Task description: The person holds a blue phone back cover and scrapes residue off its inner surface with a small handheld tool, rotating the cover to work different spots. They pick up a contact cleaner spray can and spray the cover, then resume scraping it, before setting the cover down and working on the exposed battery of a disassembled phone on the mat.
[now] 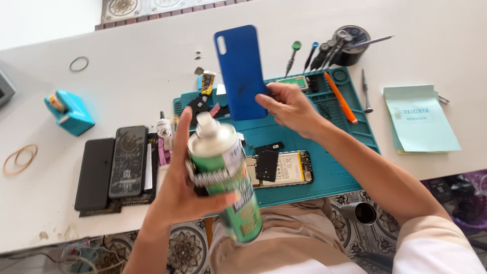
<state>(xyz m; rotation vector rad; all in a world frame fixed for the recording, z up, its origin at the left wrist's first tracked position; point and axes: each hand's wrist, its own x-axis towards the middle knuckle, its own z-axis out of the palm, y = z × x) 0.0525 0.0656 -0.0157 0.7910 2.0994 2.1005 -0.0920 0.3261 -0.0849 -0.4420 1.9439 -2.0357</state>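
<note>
Where fingers grip: blue cover edge hidden.

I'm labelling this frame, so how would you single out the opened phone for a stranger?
Start at the teal work mat on the white table. Near its front edge, below the blue back cover held by the right hand, lies the opened phone. Unlike the dark phones stacked left of the mat, its insides are exposed.
</note>
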